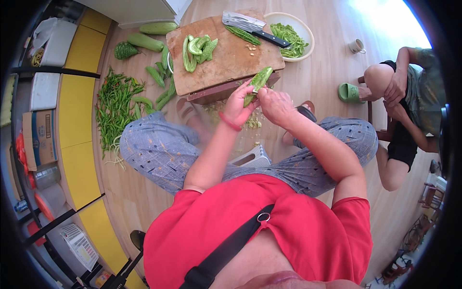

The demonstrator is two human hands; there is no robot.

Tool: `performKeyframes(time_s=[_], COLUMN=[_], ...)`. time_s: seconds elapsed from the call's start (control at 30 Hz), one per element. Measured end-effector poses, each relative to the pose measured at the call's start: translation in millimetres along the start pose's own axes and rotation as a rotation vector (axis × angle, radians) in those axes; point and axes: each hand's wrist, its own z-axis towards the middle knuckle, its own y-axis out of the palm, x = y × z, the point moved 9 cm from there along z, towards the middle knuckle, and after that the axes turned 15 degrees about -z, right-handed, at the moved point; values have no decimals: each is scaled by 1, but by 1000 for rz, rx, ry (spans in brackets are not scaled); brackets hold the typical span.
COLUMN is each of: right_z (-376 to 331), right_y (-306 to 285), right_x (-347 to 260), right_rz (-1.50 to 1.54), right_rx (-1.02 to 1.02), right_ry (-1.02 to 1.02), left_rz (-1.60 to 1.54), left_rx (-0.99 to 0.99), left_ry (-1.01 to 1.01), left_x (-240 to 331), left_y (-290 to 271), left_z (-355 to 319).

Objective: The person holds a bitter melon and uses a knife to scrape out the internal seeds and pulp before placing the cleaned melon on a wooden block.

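Observation:
Over the near edge of the wooden chopping board (236,62), my left hand (235,105) is closed round a hollowed bitter melon half (262,78). Closed fingers of my right hand (276,105) press a small shiny metal tool against its inside; most of the tool is hidden. Several cut bitter melon pieces (198,50) lie on the board's left part. A cleaver (267,36) with a black handle lies at the far right of the board, beside a bumpy green bitter melon piece (243,35). Pale seeds and scraps (253,119) are on the floor below my hands.
A white bowl (312,43) of sliced greens stands right of the board. On the floor at left are green chillies (115,103) and whole gourds (146,42). A seated person (409,96) is at right, near a mug (356,46). Yellow-fronted cabinets (74,111) line the left.

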Motion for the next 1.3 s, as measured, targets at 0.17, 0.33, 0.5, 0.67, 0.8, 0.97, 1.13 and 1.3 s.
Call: performKeyframes(time_s=[0.17, 0.33, 0.5, 0.67, 0.8, 0.97, 1.13, 1.3], right_z=[13, 17, 5, -10, -21, -33, -35, -34], right_y=[2, 7, 43, 24, 18, 13, 11, 4], right_x=[12, 55, 73, 99, 103, 109, 119, 119], right_rz=[60, 509, 1339, 1366, 1357, 1354, 1354, 1352], right_rx=[-129, 84, -185, -76, -41, 6, 27, 40], right_ry=[58, 446, 667, 728, 735, 739, 748, 741], left_rz=[97, 289, 296, 965, 1691, 1992, 2038, 2040], left_rx=[171, 84, -117, 142, 258, 287, 215, 56], left_ry=[125, 103, -80, 375, 900, 883, 1049, 795], left_x=[20, 30, 6, 51, 96, 85, 73, 62], left_y=[-21, -7, 13, 1, 13, 11, 12, 12], left_z=[-1, 0, 4, 52, 105, 141, 140, 137])
